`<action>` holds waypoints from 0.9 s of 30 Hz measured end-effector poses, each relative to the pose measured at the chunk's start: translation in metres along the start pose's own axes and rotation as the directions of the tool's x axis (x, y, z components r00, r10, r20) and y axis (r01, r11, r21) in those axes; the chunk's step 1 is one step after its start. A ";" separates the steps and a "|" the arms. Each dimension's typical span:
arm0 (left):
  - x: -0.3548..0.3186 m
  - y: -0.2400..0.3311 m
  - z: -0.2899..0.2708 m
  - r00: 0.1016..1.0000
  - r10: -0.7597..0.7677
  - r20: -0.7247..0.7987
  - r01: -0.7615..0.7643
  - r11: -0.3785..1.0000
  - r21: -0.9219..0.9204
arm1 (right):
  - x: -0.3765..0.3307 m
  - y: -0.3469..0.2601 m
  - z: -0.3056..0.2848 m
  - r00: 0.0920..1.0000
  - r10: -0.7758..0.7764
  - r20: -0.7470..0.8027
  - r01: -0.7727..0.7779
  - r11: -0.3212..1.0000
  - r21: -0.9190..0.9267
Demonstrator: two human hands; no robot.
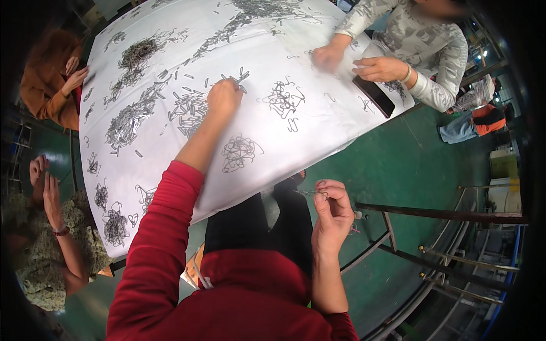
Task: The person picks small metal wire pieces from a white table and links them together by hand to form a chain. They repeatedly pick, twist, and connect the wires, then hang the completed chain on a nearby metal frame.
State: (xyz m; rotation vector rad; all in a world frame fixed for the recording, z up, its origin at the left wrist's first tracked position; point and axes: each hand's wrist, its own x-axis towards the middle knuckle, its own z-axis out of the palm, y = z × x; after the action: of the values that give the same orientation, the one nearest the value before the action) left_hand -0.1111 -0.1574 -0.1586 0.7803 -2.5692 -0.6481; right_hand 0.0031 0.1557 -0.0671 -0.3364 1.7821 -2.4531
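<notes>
l hand (pixel 224 98) fingers closed on wire hooks (pixel 190 111); r hand (pixel 331 207) pinching 1 wire hook (pixel 310 193).

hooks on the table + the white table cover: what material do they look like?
Hooks: thin bent wire, grey and dull, likely bare or plated steel; too small to tell the finish. The right hand pinches one such wire piece; the left hand rests on the pile. Table cover: white sheet, smooth, draping over the edge, probably cloth or plastic film.

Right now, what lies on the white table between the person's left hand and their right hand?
In the head view, a loose tangle of wire hooks lies on the white table between the left hand and the right hand, which pinches a wire piece.
</notes>
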 end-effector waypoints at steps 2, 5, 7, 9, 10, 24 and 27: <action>0.007 0.001 0.001 0.997 -0.068 0.044 0.068 0.998 0.017 | 0.001 0.001 -0.001 1.000 0.004 0.014 -0.004 1.000 -0.010; 0.006 -0.003 -0.003 0.994 -0.073 0.084 0.074 0.997 -0.001 | 0.002 0.005 -0.001 1.000 0.003 0.023 -0.002 1.000 -0.025; -0.001 -0.005 -0.008 0.996 -0.035 0.078 0.041 0.996 -0.083 | 0.003 0.006 -0.001 0.999 0.000 0.032 0.001 1.000 -0.029; -0.013 -0.005 -0.014 0.997 0.024 0.074 -0.010 0.982 -0.190 | 0.002 0.008 0.000 0.999 0.003 0.044 -0.002 1.000 -0.026; -0.021 -0.003 -0.017 0.996 0.028 0.082 -0.008 0.972 -0.236 | 0.001 0.008 0.001 0.999 0.021 0.039 -0.020 1.000 -0.019; -0.141 0.108 -0.124 0.803 0.229 0.550 0.370 0.531 -0.762 | 0.001 0.016 0.007 0.998 -0.066 0.014 0.067 0.981 -0.182; -0.160 0.118 -0.137 0.792 0.319 0.521 0.295 0.547 -0.784 | 0.001 0.014 0.008 0.998 -0.064 0.008 0.064 0.971 -0.232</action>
State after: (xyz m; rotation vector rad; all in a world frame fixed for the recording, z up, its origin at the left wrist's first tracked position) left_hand 0.0279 -0.0188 -0.0185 0.1778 -2.2095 -2.2442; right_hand 0.0034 0.1440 -0.0779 -0.4178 2.0946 -2.2861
